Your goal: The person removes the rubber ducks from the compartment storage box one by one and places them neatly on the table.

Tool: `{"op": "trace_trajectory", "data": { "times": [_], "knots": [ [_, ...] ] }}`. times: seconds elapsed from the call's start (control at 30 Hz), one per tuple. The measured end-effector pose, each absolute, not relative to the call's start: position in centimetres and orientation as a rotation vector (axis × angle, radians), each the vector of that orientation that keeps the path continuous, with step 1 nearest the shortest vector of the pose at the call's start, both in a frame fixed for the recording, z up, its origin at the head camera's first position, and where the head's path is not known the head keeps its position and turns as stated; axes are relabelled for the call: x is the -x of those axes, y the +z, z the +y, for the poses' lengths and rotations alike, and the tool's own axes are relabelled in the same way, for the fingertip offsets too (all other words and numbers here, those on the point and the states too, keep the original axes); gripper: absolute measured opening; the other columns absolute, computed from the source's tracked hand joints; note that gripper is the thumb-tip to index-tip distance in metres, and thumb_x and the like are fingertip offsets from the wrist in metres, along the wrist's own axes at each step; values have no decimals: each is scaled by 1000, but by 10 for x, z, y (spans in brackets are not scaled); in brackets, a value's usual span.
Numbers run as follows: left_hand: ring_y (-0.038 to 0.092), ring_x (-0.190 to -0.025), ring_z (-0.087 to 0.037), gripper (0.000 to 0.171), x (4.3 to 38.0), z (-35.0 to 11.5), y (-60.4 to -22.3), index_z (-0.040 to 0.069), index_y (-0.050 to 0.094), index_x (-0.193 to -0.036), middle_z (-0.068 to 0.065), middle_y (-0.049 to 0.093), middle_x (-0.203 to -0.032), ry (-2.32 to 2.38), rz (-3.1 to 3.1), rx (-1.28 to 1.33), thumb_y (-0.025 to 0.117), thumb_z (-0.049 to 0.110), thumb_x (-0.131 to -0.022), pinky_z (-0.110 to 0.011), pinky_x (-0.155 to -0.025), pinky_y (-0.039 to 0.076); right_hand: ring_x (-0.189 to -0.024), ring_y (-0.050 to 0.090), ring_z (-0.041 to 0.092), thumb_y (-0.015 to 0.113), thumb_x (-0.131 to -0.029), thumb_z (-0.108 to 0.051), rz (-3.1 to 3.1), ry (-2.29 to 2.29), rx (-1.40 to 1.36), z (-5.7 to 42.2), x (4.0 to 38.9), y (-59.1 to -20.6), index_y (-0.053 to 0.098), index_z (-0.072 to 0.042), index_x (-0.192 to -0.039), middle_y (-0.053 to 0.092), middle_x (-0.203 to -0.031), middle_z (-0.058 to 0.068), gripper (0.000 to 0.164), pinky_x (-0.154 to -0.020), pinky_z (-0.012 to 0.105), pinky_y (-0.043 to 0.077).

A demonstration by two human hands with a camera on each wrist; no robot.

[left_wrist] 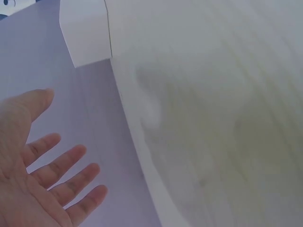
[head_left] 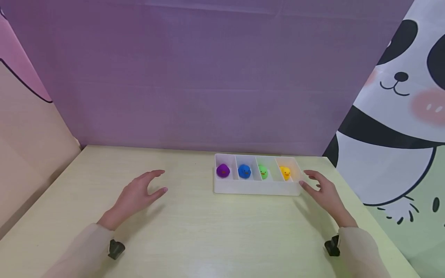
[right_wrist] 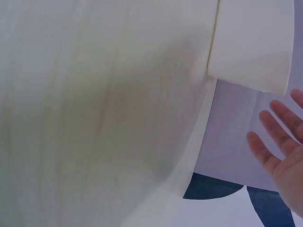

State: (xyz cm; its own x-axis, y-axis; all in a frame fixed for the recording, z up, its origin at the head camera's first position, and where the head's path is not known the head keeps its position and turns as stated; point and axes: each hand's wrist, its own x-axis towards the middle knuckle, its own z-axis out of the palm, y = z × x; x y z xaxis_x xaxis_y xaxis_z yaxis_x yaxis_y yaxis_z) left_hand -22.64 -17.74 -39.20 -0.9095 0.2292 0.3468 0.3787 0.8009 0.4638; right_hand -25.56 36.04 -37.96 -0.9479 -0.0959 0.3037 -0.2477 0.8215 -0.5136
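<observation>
A white divided tray (head_left: 257, 188) lies toward the back right of the table. Its compartments hold, from left to right, a purple duck (head_left: 223, 170), a blue duck (head_left: 244, 171), a green duck (head_left: 263, 172) and a yellow duck (head_left: 285, 173). My right hand (head_left: 323, 193) is beside the tray's right end, fingers spread; whether the thumb touches the tray I cannot tell. Well to the tray's left, my left hand (head_left: 135, 195) hovers over the table with nothing in it. In the left wrist view that hand's fingers (left_wrist: 71, 182) are extended and apart.
A pale wooden table (head_left: 194, 231) spreads below both hands. Behind it rises a purple backdrop (head_left: 208, 77). To the right hangs a panda-print cloth (head_left: 386, 166). Each sleeve carries a small black device, such as the left one (head_left: 116, 249).
</observation>
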Motion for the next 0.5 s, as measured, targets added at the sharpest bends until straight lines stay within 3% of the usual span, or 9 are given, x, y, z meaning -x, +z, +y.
{"op": "trace_trajectory", "data": {
  "times": [0.5],
  "knots": [
    [59,-106,-27,51,240,-138,-394,16,50,-128,-5,60,-120,-926,-2667,551,63,37,-84,-45,-83,48,-112,48,38,52,-91,-37,-2735,922,-194,359,268,-384,50,-3,-122,52,-124,21,46,-88,53,45]
  ]
}}
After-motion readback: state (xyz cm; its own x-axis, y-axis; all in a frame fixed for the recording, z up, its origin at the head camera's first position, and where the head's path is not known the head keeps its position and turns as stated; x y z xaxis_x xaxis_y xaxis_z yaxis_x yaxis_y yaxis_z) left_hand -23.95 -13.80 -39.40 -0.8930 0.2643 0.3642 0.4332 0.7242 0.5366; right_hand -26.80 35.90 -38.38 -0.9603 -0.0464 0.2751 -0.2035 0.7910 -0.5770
